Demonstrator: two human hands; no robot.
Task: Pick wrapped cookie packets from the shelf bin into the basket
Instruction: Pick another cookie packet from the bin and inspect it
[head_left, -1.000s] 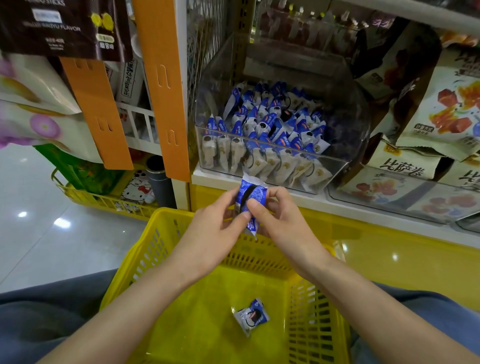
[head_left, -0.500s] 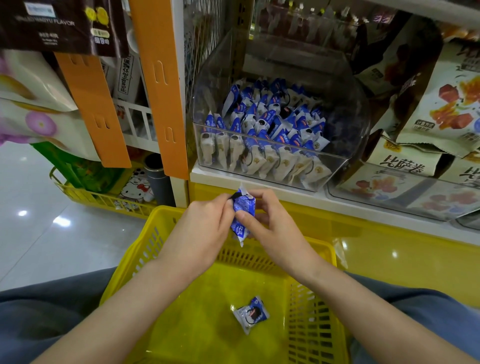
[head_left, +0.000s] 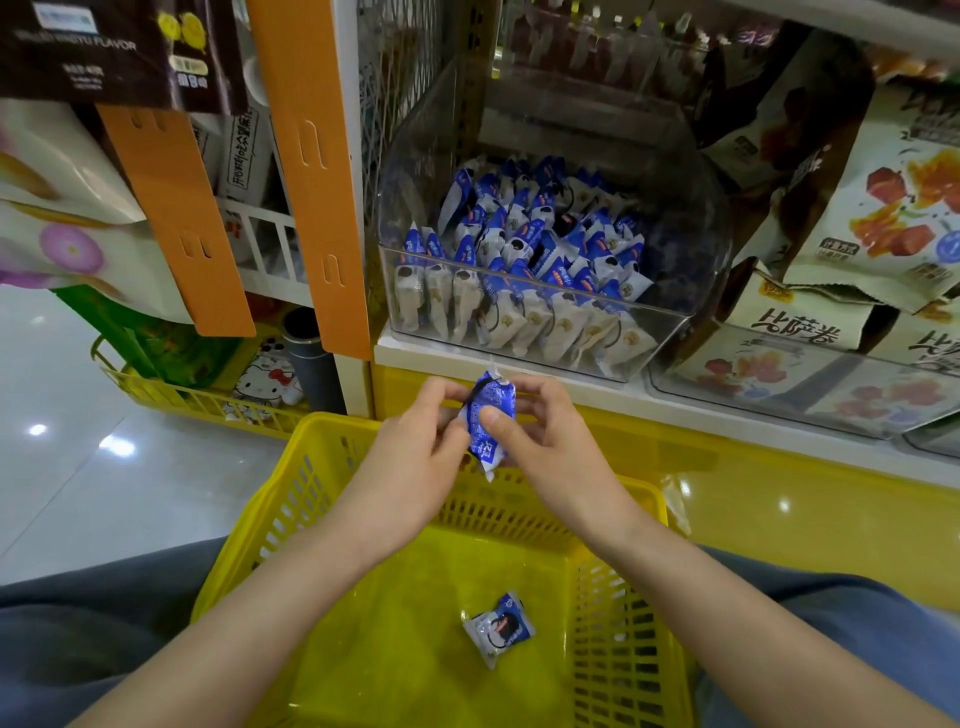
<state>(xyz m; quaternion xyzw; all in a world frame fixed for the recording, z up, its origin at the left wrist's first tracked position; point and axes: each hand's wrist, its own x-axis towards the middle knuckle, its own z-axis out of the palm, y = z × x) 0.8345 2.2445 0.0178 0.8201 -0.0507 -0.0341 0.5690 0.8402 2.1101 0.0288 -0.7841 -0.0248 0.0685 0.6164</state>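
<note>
**Both grips on one packet, right above the basket**

View from my end: the left grip and right grip are both pinching the same blue packet. The right thumb is pressed on its front, and the left fingers are curled in against its left edge. The packet is up in the air, roughly upright with a slight tilt, above the far rim of the yellow basket and just below the shelf edge. It's not touching the basket as far as I can see.

A second packet lies flat on the basket's bottom, toward the right wall.

The clear bin sits on the shelf straight ahead. It's stuffed with more packets, the front row standing on end against the front wall. Snack bags sit just right of the bin, and orange strips hang to its left. The print on the held packet is too small for me to read.
</note>
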